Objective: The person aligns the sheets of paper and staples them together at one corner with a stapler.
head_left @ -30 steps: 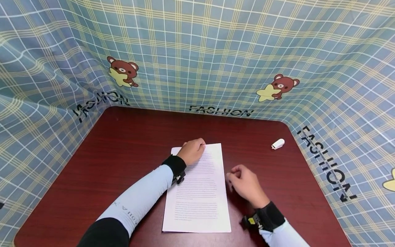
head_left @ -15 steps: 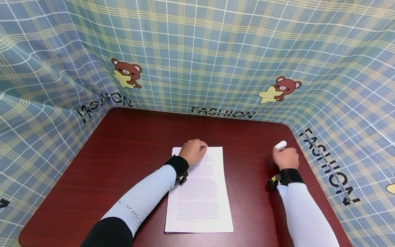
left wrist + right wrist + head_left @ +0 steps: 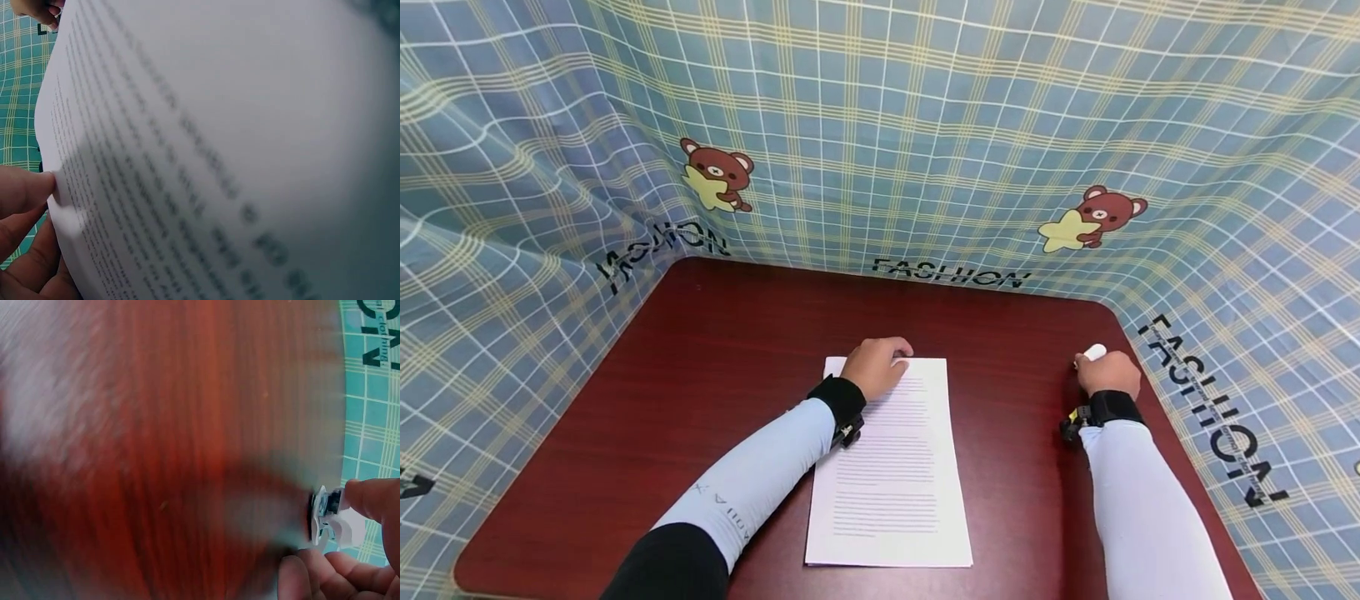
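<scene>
Printed sheets of paper [image 3: 895, 500] lie in a stack at the front middle of the table. At their far edge my left hand [image 3: 875, 371] pinches the sheets [image 3: 206, 94]; the left wrist view has the thumb on the printed face and the fingers behind the edge. Over at the right, my right hand [image 3: 1108, 375] grips a small white stapler [image 3: 1094, 352]. Seen from the right wrist, the thumb is against one side of the stapler [image 3: 331, 519] and curled fingers are below it. Part of the stapler is hidden by the hand.
A dark red wooden table [image 3: 760, 317] fills the workspace. Blue plaid cloth [image 3: 880, 167] with printed bears hangs around its back and sides. The right hand is near the table's right edge.
My right hand has moved from beside the paper to the far right and taken hold of the stapler. The left hand stays at the paper's far edge.
</scene>
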The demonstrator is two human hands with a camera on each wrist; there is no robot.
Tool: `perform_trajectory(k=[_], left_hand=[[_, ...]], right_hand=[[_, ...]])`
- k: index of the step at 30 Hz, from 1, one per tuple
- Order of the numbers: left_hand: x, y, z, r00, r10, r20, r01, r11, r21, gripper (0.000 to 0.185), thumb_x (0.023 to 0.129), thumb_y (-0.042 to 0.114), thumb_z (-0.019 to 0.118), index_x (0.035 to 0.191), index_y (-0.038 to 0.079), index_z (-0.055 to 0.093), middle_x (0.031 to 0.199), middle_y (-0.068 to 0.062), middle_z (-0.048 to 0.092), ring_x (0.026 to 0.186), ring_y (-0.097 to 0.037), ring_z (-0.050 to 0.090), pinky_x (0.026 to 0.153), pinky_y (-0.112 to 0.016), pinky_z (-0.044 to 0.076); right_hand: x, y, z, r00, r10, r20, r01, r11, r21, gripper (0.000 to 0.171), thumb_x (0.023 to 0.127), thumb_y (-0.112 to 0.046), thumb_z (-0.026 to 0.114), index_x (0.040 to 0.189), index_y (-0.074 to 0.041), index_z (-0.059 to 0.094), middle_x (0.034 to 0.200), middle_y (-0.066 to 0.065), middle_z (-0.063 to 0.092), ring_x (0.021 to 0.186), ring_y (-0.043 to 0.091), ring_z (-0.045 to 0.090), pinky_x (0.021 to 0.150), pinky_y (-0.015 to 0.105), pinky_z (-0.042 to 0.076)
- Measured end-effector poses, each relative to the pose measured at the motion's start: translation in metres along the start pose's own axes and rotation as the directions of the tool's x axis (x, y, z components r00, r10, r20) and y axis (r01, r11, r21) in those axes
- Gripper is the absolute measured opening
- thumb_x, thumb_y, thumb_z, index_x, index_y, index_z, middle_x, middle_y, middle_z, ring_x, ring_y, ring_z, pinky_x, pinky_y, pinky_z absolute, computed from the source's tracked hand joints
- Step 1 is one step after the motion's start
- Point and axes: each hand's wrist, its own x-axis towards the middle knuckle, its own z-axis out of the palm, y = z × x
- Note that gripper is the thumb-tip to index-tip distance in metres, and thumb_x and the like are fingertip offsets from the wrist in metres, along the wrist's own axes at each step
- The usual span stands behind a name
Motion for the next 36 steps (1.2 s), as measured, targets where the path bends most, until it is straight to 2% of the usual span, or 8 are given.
perform_trajectory(k=[5, 10, 13, 16, 18, 22, 29, 36], left_hand=[[0.001, 0.000, 0.002, 1.000, 0.006, 0.007, -0.006, 1.000, 0.005, 0.015, 0.101, 0.020, 0.067, 0.114, 0.023, 0.073, 0.115, 0.003, 0.075, 0.096, -0.015, 0.066, 0.087, -0.037, 0.054], [0.002, 0.000, 0.005, 1.000, 0.010, 0.028, -0.011, 1.000, 0.010, 0.014, 0.101, 0.019, 0.066, 0.114, 0.022, 0.072, 0.115, 0.003, 0.075, 0.097, -0.015, 0.066, 0.089, -0.037, 0.054], [0.002, 0.000, 0.006, 0.999, 0.011, 0.031, -0.012, 1.000, 0.010, 0.015, 0.101, 0.019, 0.067, 0.114, 0.022, 0.073, 0.116, 0.002, 0.075, 0.099, -0.015, 0.067, 0.089, -0.037, 0.055], [0.001, 0.001, 0.003, 0.999, 0.016, 0.028, -0.016, 1.000, 0.010, 0.014, 0.101, 0.019, 0.067, 0.113, 0.022, 0.073, 0.116, 0.002, 0.075, 0.099, -0.016, 0.067, 0.089, -0.037, 0.055], [0.001, 0.002, 0.001, 1.000, 0.018, 0.025, -0.018, 1.000, 0.011, 0.014, 0.100, 0.019, 0.067, 0.113, 0.022, 0.073, 0.115, 0.002, 0.075, 0.099, -0.016, 0.067, 0.089, -0.038, 0.055], [0.001, 0.003, -0.001, 0.999, 0.024, 0.021, -0.024, 0.999, 0.024, 0.013, 0.101, 0.019, 0.067, 0.112, 0.022, 0.073, 0.115, 0.002, 0.075, 0.098, -0.016, 0.067, 0.088, -0.037, 0.055], [0.001, 0.003, 0.000, 1.000, 0.023, 0.019, -0.023, 1.000, 0.009, 0.014, 0.101, 0.019, 0.067, 0.111, 0.023, 0.075, 0.115, 0.002, 0.076, 0.098, -0.015, 0.067, 0.089, -0.037, 0.055], [0.001, 0.002, 0.000, 1.000, 0.015, 0.025, -0.015, 1.000, -0.004, 0.014, 0.100, 0.019, 0.067, 0.111, 0.023, 0.076, 0.113, 0.004, 0.076, 0.103, -0.015, 0.068, 0.092, -0.037, 0.055]], right_hand=[[0.007, 0.013, 0.003, 1.000, -0.020, -0.017, 0.020, 1.000, 0.006, 0.054, 0.097, -0.036, 0.052, 0.100, 0.016, 0.066, 0.101, 0.036, 0.067, 0.093, 0.053, 0.062, 0.077, 0.058, 0.050], [0.008, 0.022, 0.004, 0.999, -0.010, -0.038, 0.011, 1.000, 0.026, 0.052, 0.098, -0.034, 0.052, 0.098, 0.016, 0.068, 0.094, 0.035, 0.068, 0.086, 0.050, 0.061, 0.074, 0.058, 0.049], [0.000, 0.018, 0.004, 0.991, -0.072, -0.110, 0.078, 0.995, 0.054, 0.046, 0.098, -0.032, 0.056, 0.096, 0.011, 0.072, 0.091, 0.032, 0.070, 0.085, 0.050, 0.063, 0.074, 0.059, 0.048], [-0.013, 0.009, 0.008, 0.965, -0.195, -0.178, 0.211, 0.975, 0.074, 0.035, 0.097, -0.027, 0.060, 0.099, 0.004, 0.075, 0.090, 0.026, 0.073, 0.085, 0.048, 0.064, 0.075, 0.058, 0.047], [-0.026, 0.001, 0.011, 0.940, -0.278, -0.198, 0.297, 0.952, 0.073, 0.029, 0.095, -0.025, 0.063, 0.101, 0.001, 0.075, 0.091, 0.022, 0.075, 0.085, 0.045, 0.066, 0.075, 0.056, 0.047], [-0.052, -0.012, 0.019, 0.893, -0.417, -0.169, 0.434, 0.898, 0.073, 0.026, 0.095, -0.022, 0.065, 0.108, -0.001, 0.072, 0.095, 0.017, 0.076, 0.086, 0.038, 0.069, 0.077, 0.052, 0.050], [-0.088, -0.033, 0.027, 0.760, -0.638, -0.126, 0.648, 0.759, 0.063, 0.020, 0.093, -0.016, 0.071, 0.109, -0.005, 0.072, 0.090, 0.008, 0.074, 0.079, 0.023, 0.068, 0.073, 0.042, 0.052], [-0.115, -0.049, 0.036, 0.628, -0.775, -0.067, 0.778, 0.626, 0.051, 0.016, 0.095, -0.013, 0.072, 0.110, -0.009, 0.071, 0.096, 0.003, 0.072, 0.081, 0.017, 0.064, 0.075, 0.041, 0.053]])
